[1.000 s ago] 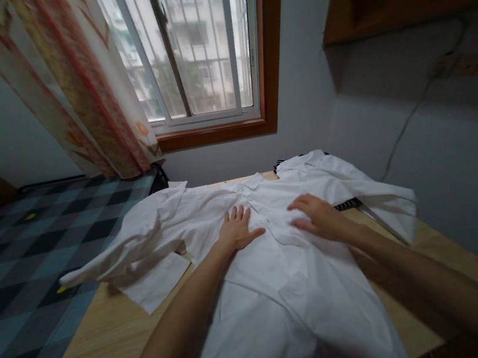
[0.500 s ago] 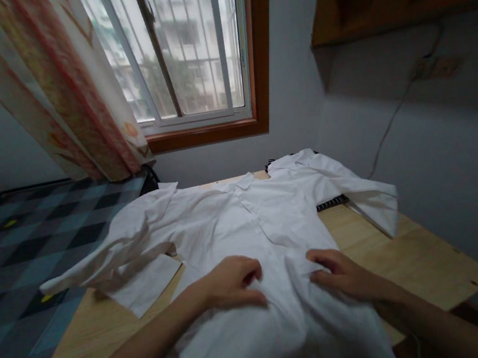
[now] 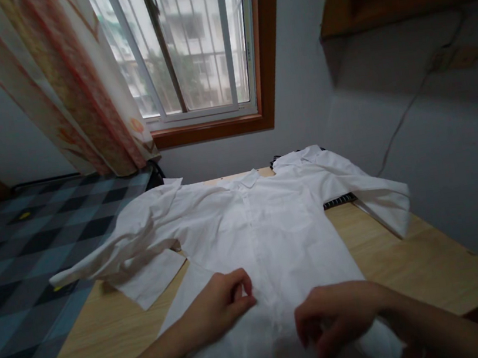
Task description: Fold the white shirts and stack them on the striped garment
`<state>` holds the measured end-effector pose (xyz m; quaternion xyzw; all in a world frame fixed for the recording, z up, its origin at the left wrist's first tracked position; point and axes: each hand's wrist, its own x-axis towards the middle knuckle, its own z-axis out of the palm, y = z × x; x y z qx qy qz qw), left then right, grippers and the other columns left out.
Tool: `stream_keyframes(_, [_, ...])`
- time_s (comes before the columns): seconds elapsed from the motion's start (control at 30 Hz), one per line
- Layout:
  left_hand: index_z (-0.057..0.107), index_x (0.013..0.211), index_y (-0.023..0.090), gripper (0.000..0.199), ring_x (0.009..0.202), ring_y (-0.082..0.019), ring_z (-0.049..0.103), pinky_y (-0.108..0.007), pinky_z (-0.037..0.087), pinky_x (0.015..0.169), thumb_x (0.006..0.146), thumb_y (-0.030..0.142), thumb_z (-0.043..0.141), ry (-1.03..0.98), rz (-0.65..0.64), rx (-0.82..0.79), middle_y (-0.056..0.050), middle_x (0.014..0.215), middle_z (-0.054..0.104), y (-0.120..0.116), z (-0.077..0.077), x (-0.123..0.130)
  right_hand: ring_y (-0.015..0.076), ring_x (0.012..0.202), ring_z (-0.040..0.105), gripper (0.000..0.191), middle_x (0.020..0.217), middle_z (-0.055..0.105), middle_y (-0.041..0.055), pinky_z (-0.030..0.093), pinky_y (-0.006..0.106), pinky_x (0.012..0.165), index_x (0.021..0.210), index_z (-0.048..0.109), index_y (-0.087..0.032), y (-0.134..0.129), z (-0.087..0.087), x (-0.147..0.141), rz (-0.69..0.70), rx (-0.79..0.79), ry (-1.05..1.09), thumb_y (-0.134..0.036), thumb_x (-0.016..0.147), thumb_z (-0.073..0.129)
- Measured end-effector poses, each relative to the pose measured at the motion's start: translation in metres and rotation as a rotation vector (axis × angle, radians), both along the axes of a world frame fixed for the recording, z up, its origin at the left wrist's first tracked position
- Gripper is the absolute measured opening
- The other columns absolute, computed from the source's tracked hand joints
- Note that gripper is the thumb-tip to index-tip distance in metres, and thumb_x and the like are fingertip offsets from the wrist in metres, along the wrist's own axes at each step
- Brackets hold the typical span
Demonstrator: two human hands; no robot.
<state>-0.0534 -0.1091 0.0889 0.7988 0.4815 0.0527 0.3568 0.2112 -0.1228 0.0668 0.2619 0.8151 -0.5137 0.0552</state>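
Observation:
A white long-sleeved shirt (image 3: 284, 244) lies front up on the wooden board, its collar toward the window and both sleeves spread sideways. Over the left half of the shirt front, my left hand (image 3: 223, 300) has thumb and forefinger brought together on the cloth beside the button strip. Lower and nearer to me, my right hand (image 3: 333, 314) is curled with its fingers closed on the cloth right of the strip. The hem runs down toward the bottom edge, partly dark and blurred.
A pale wooden board (image 3: 419, 260) carries the shirt. At left is a bed with a checked cover (image 3: 8, 282). A patterned curtain (image 3: 88, 87) hangs beside the window (image 3: 189, 49). Black-and-white striped fabric (image 3: 340, 201) shows under the right sleeve. A wooden shelf (image 3: 397, 8) juts out at upper right.
My right hand has come down toward me and its fingers have curled. My left hand has shifted slightly left and closed more. The bunched shirt front now lies flatter, its button strip straighter.

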Motion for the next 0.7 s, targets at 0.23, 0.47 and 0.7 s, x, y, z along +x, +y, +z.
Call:
stream_keyframes(0.23, [0.071, 0.099, 0.025, 0.021, 0.064, -0.012, 0.051, -0.021, 0.033, 0.056, 0.082, 0.035, 0.063, 0.066, -0.2, -0.174, 0.002, 0.07, 0.058, -0.02, 0.017, -0.006, 0.0121, 0.069, 0.055, 0.024, 0.079, 0.062, -0.0007, 0.042, 0.023, 0.062, 0.102, 0.064, -0.018, 0.042, -0.003, 0.0, -0.379, 0.289, 0.09, -0.036, 0.086, 0.061])
stream_keyframes(0.47, [0.073, 0.106, 0.029, 0.03, 0.064, -0.014, 0.057, -0.021, 0.038, 0.056, 0.077, 0.029, 0.069, 0.072, -0.376, -0.236, 0.001, 0.073, 0.066, -0.024, 0.017, -0.005, 0.026, 0.103, 0.058, 0.048, 0.117, 0.058, 0.0122, 0.047, 0.038, 0.084, 0.124, 0.05, -0.019, 0.079, -0.015, -0.07, -0.598, 0.797, -0.118, -0.05, 0.089, 0.056])
stream_keyframes(0.7, [0.074, 0.104, 0.025, 0.027, 0.061, -0.014, 0.062, -0.021, 0.043, 0.057, 0.08, 0.018, 0.063, 0.159, -0.468, -0.305, 0.0, 0.065, 0.068, -0.026, 0.012, -0.008, 0.029, 0.099, 0.06, 0.034, 0.108, 0.062, 0.0156, 0.049, 0.037, 0.076, 0.118, 0.051, -0.015, 0.1, -0.029, -0.098, -0.649, 0.959, -0.38, -0.022, 0.085, 0.054])
